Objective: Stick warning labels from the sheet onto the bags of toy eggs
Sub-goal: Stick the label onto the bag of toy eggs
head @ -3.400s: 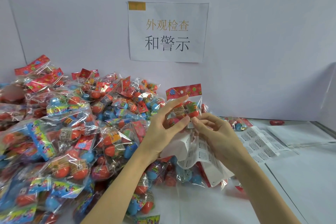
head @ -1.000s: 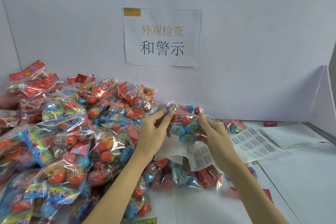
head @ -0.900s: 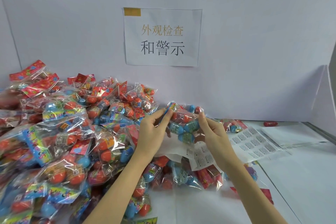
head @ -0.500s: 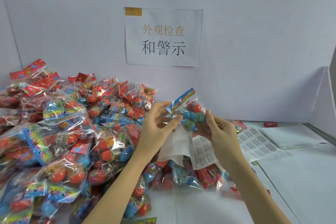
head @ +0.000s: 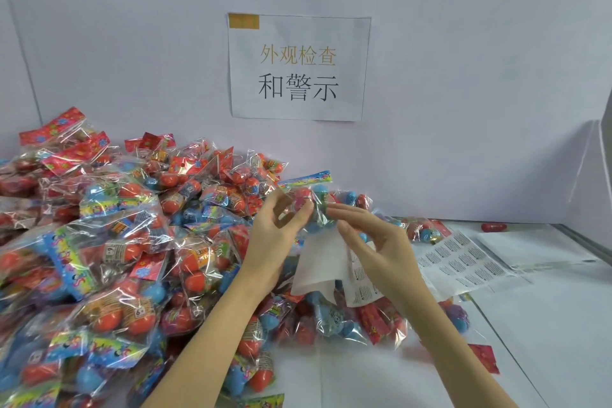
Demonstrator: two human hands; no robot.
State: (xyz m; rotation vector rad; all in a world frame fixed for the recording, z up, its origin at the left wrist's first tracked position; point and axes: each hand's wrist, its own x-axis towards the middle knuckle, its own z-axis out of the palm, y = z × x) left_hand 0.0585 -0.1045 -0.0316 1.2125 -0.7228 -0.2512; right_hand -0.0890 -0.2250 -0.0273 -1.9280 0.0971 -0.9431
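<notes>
Clear plastic bag of toy eggs [head: 309, 205] held above the pile [head: 116, 242]; left hand [head: 275, 235] pinches it, right hand [head: 371, 242] fingers touch its right side, also holding label sheet [head: 331, 262]. Step: positioning bag. Next: peel label, press on.

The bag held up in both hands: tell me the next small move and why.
Probably peel one label off the label sheet and press it onto the bag. The left hand grips the bag, lifted above the pile; the right hand touches it with its fingers, holding the curled sheet just beneath. No label shows on the side of the bag in view.
</notes>
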